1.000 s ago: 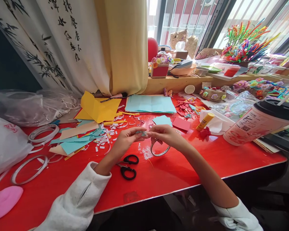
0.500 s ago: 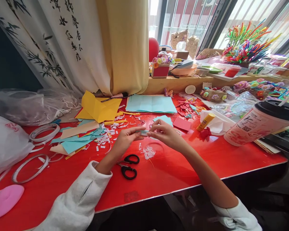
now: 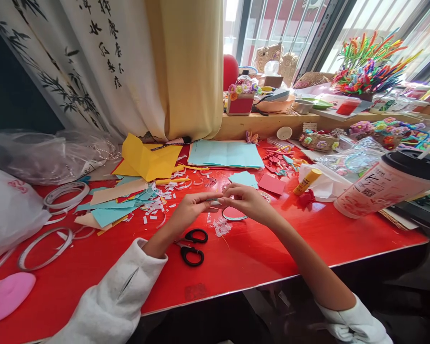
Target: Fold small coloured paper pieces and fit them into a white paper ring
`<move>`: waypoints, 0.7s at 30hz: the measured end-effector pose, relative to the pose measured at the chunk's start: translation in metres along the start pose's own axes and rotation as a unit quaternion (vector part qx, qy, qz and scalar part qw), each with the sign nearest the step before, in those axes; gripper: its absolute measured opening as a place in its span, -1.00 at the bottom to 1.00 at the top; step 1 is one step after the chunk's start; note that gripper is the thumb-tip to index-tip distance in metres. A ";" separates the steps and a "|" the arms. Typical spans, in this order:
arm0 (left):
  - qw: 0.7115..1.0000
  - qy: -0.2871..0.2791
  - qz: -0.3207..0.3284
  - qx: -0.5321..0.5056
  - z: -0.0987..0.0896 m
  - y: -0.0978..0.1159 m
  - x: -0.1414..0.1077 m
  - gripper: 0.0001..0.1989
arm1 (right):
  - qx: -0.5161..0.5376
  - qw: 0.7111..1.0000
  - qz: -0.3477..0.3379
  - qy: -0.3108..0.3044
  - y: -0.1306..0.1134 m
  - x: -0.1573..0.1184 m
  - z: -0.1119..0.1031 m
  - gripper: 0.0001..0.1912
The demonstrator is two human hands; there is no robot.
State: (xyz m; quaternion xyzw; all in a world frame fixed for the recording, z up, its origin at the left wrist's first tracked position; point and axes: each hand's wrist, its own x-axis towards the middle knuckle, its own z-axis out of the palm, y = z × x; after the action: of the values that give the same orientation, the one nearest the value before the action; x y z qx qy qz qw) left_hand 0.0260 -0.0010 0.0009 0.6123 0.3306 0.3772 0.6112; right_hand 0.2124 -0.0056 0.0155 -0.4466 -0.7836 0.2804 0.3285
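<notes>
My left hand [image 3: 192,206] and my right hand [image 3: 244,200] meet above the red table, fingertips pinched together around a small piece of light blue paper [image 3: 215,201]. Most of that piece is hidden by the fingers. Just below my right hand, the lower rim of a thin ring, like a tape roll [image 3: 235,219], shows. A clump of white paper shreds [image 3: 221,227] lies under the hands. Black-handled scissors [image 3: 192,256] rest near my left wrist, their blades partly covered by it. Behind my right hand lie a light blue paper piece [image 3: 243,179] and a red paper square [image 3: 271,184].
Folded yellow paper [image 3: 148,157], blue sheets [image 3: 225,154] and paper offcuts [image 3: 114,210] lie at the back and left. Tape rings [image 3: 45,248] are further left. On the right stand a glue stick [image 3: 307,181] and a large lidded cup [image 3: 387,184].
The ring's rim has come into view beneath my right hand. My fingers have shifted slightly around the small paper piece, and my right hand sits a little lower.
</notes>
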 end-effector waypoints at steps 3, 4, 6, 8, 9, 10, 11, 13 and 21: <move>1.000 0.005 -0.002 -0.006 0.000 0.001 0.000 -0.68 | -0.022 1.000 0.003 0.008 -0.001 0.001 0.001 -0.77; 1.000 0.008 -0.003 -0.007 0.000 0.001 -0.001 -0.68 | -0.026 1.000 0.005 0.009 -0.001 0.001 0.002 -0.77; 1.000 0.015 -0.007 -0.010 0.001 0.002 -0.001 -0.68 | -0.028 1.000 0.008 0.010 -0.002 0.001 0.003 -0.77; 1.000 0.017 -0.013 -0.016 0.001 0.002 -0.001 -0.68 | -0.028 0.999 0.009 0.012 -0.003 0.001 0.003 -0.76; 1.000 0.016 -0.017 -0.021 0.000 0.002 -0.001 -0.67 | -0.029 0.999 0.009 0.013 -0.003 0.001 0.004 -0.76; 0.999 0.012 -0.019 -0.025 0.000 0.001 -0.001 -0.65 | -0.031 0.999 0.009 0.014 -0.003 0.001 0.004 -0.76; 0.999 0.008 -0.021 -0.030 0.000 0.000 0.000 -0.64 | -0.033 0.999 0.008 0.017 -0.002 0.001 0.005 -0.76; 0.999 0.000 -0.023 -0.037 -0.002 -0.002 0.000 -0.60 | -0.038 0.999 0.008 0.020 0.000 0.001 0.006 -0.76; 0.999 -0.021 -0.029 -0.041 -0.002 -0.003 0.000 -0.55 | -0.081 0.996 0.023 0.018 0.003 0.002 0.007 -0.75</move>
State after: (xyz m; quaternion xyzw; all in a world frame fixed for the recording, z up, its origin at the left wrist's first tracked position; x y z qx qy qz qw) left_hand 0.0248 0.0005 -0.0019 0.5845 0.3192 0.3596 0.6535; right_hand 0.2075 -0.0038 0.0091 -0.4945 -0.7872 0.2158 0.2987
